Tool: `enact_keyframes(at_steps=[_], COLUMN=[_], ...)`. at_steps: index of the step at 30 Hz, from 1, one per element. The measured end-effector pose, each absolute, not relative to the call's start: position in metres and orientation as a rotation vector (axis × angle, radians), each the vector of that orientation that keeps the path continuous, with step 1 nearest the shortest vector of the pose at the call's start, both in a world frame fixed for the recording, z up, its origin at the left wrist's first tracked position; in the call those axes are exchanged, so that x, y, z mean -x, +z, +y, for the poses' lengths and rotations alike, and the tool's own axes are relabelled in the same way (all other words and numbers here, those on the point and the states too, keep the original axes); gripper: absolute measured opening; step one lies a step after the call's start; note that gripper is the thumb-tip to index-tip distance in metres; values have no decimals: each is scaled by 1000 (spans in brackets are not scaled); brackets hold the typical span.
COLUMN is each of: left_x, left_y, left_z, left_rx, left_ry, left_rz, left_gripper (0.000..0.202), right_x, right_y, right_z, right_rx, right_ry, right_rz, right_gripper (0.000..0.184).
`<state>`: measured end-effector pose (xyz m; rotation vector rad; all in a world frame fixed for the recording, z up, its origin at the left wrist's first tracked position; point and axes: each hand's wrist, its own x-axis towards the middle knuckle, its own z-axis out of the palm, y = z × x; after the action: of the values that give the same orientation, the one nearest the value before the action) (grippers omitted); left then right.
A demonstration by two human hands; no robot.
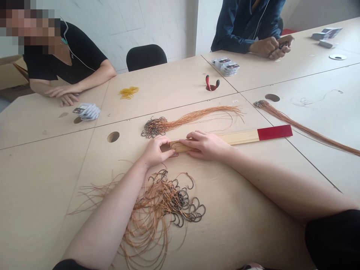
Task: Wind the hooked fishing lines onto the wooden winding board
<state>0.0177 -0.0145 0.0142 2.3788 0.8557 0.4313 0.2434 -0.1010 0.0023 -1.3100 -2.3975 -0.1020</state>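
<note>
A long, flat wooden strip [239, 137] with a dark red end lies slantwise in front of me. My left hand [156, 152] is closed round its left end, thumb on the near side and fingers on the far side. My right hand [206, 145] straddles the strip just to the right, fingers and thumb gripping its edges. A thin curved line, perhaps a hook, shows on the strip between my hands. Close to my forearms lies a loose tangle of dark fish hooks [180, 198] with orange-brown lines [146, 225]. Beyond my hands is a neater bundle of hooks with lines [197, 118].
Another bundle of lined hooks [298, 122] lies at right. Red-handled pliers [209, 82] stand in a table hole. Yellow bits [128, 92] and stacked small packets [87, 111] lie farther off. Two people sit across the table [42, 180], near more packets [226, 66].
</note>
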Motion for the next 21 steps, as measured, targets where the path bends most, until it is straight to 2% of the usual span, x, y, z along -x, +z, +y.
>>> enact_keyframes(at_steps=[14,21], left_x=[-18,-19], left_y=[13,14], left_z=[-14,-14], left_rx=[-2379,-2332], left_ry=[444,449], left_rz=[839,858], left_gripper=[11,16], right_x=[-243,-243], right_y=[1,0], right_z=[-100,-100], right_rx=[1331,1309], right_ry=[-116,-109], right_rz=[-2384,-2380], right_gripper=[43,42])
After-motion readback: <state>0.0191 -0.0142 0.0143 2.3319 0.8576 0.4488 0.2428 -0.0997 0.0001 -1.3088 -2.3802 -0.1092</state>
